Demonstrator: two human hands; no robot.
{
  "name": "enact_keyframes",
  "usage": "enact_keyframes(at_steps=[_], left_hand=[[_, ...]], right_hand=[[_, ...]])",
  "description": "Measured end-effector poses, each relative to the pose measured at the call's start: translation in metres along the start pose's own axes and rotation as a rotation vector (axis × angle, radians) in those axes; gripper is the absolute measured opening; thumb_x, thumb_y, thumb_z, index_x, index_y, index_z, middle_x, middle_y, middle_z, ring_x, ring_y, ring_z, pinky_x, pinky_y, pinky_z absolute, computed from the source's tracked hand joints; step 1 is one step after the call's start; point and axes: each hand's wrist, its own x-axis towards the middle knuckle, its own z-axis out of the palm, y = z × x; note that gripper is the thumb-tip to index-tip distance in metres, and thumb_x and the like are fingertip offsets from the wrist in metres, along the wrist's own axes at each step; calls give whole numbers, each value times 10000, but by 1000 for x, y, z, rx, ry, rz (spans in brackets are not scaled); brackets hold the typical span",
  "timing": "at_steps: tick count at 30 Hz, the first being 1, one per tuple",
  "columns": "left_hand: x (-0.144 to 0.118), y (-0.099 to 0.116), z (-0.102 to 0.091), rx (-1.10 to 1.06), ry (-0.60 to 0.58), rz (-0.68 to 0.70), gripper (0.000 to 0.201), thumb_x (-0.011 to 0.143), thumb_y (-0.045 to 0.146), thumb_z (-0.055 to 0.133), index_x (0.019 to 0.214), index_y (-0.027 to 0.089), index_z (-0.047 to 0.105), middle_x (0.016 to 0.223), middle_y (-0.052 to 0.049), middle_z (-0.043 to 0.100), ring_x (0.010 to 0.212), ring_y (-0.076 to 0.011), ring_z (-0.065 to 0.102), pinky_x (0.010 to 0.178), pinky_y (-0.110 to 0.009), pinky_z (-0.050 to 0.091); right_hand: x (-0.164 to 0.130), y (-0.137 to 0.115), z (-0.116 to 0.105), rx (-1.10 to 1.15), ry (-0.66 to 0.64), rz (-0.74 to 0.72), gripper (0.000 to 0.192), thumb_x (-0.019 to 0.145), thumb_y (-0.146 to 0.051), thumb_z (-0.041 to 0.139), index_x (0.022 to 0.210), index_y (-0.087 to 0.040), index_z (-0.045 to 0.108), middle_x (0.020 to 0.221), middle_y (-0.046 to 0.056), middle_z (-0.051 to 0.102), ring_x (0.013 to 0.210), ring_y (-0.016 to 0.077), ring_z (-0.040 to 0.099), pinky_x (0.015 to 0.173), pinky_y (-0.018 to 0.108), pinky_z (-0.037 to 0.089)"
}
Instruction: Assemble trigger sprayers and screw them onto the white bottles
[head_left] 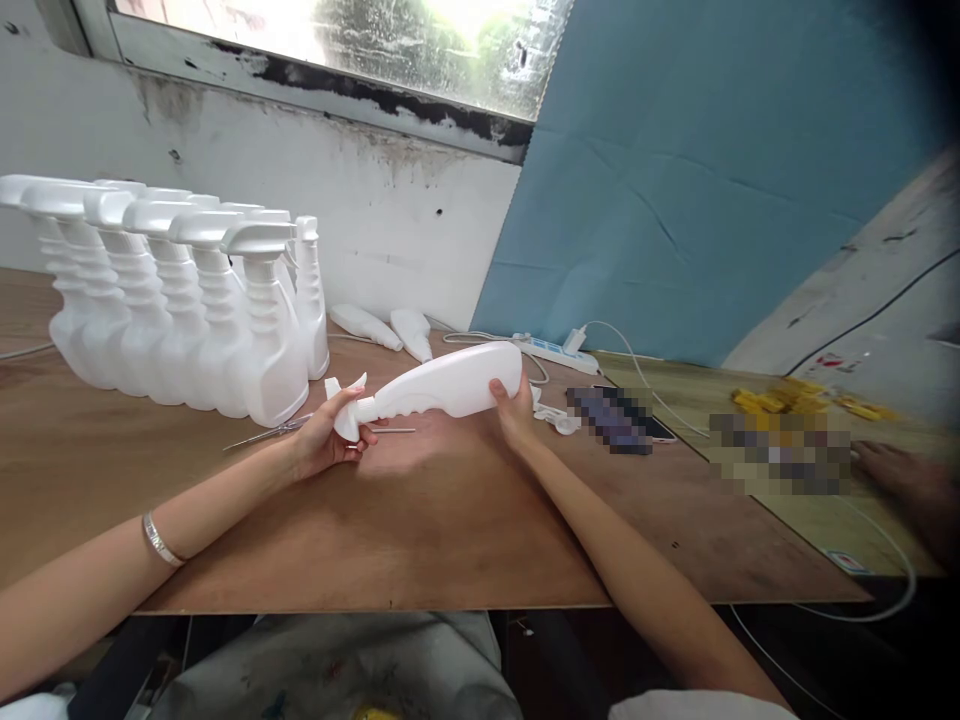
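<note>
A white spray bottle [450,380] lies tilted on its side in the air above the wooden table, its base toward the right. My left hand [334,430] is closed around the white trigger sprayer head [347,415] at the bottle's neck. At the other end, my right hand [511,405] grips the bottle's base, thumb on the near side. Below the neck a thin white tube [394,431] is partly visible. Metal scissors [270,432] lie on the table just behind my left wrist.
Several white spray bottles [262,330] stand in rows at the left. Two white bottles [367,325] lie near the wall. A power strip [559,353], white sprayer parts [556,416] and a phone [637,415] are to the right. Another person's hand [892,465] rests near yellow items [780,398].
</note>
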Motion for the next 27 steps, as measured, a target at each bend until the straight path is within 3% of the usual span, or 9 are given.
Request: enact_keyframes(at_steps=[4, 8, 17, 27], left_hand=[[0, -2, -1, 64, 19, -48, 404, 724, 510, 528, 706, 111, 594, 589, -51, 592, 453, -91, 485, 426, -185, 369], [-1, -5, 1, 158, 7, 81, 342, 723, 474, 555, 744, 133, 585, 655, -36, 599, 510, -98, 510, 438, -183, 360], [-6, 1, 5, 457, 41, 337, 384, 750, 485, 506, 593, 137, 546, 466, -20, 510, 432, -106, 448, 403, -203, 297], [-17, 4, 10, 756, 135, 523, 393, 768, 472, 476, 558, 145, 540, 502, -22, 542, 478, -116, 458, 440, -210, 331]], right_hand=[[2, 2, -2, -23, 4, 27, 476, 660, -494, 602, 1021, -198, 509, 902, 50, 612, 804, 180, 547, 737, 308, 444], [4, 6, -3, -64, 4, 74, 432, 666, -502, 586, 960, -189, 539, 907, 59, 618, 811, 191, 549, 736, 322, 444], [3, 5, -1, -34, -34, 67, 439, 687, -507, 563, 983, -183, 548, 935, 59, 628, 849, 199, 551, 747, 324, 445], [5, 13, -3, -6, -51, 158, 427, 672, -534, 568, 918, -185, 566, 863, 42, 632, 772, 186, 550, 679, 302, 451]])
